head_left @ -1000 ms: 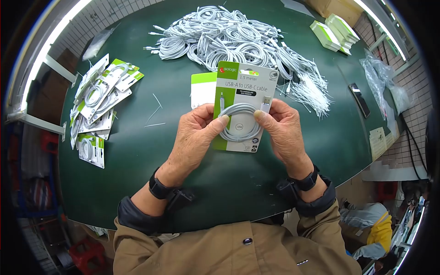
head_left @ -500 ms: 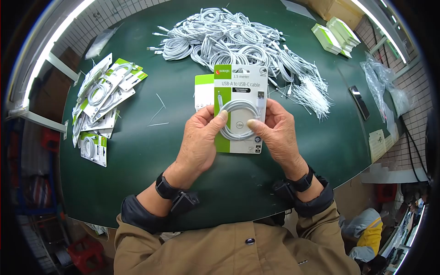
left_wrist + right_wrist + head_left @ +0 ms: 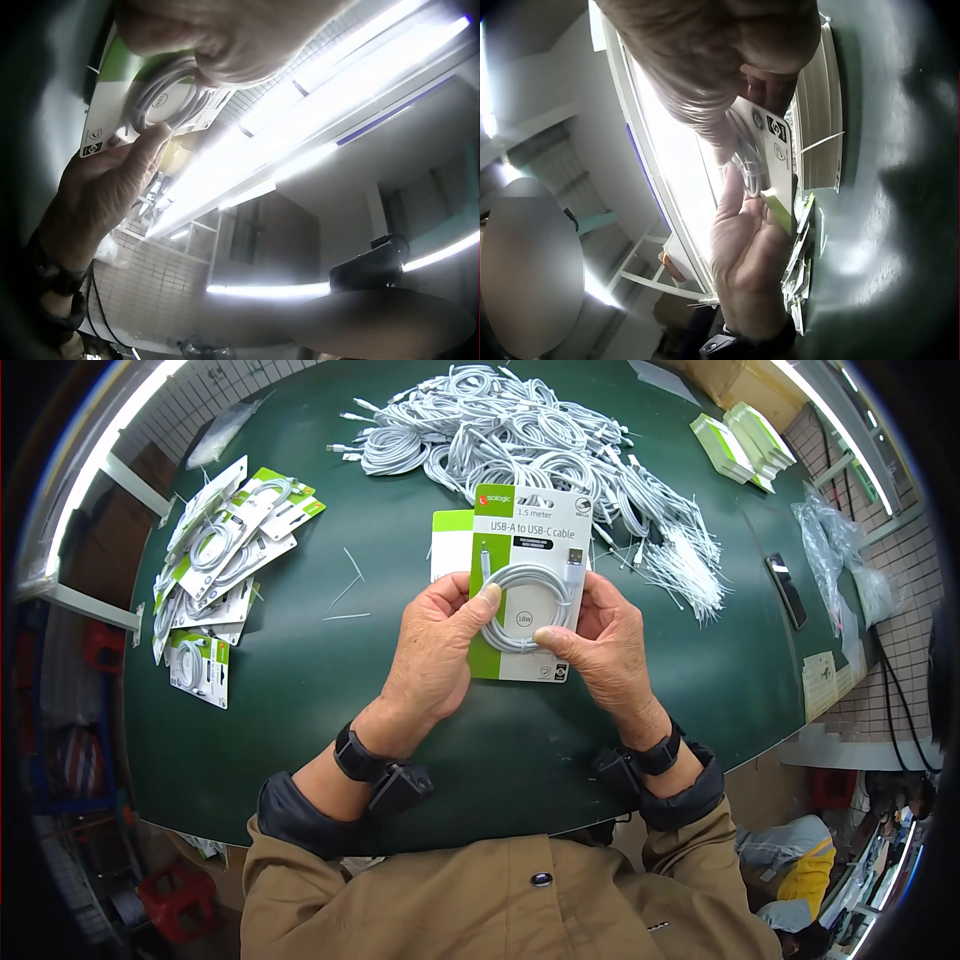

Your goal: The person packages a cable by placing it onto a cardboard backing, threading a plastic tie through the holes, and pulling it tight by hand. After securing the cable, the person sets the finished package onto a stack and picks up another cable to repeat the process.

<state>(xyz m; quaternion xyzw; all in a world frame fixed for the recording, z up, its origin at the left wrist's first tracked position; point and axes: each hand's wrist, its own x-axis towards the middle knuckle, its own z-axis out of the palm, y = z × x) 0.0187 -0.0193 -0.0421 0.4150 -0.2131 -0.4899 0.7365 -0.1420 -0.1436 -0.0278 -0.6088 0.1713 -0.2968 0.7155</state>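
Note:
Over the table, a white and green packaging card printed "USB-A to USB-C cable" is held upright, tilted slightly. A coiled white USB cable lies on its front, with the plugs at the upper left and right. My left hand pinches the card's left side, thumb on the coil. The right hand grips the right side, thumb pressing the coil's lower right; its other fingers are hidden behind the card. In the left wrist view, the right hand's thumb touches the coil's edge.
Behind the held card lies a white and green card stack. A large heap of coiled cables fills the back, white ties beside it. Carded cables pile up at left. More card stacks and a phone are at right.
My right thumb has slid from beside the USB-A plug down to the coil's lower right. The card has turned a little more upright. The left hand keeps its pinch.

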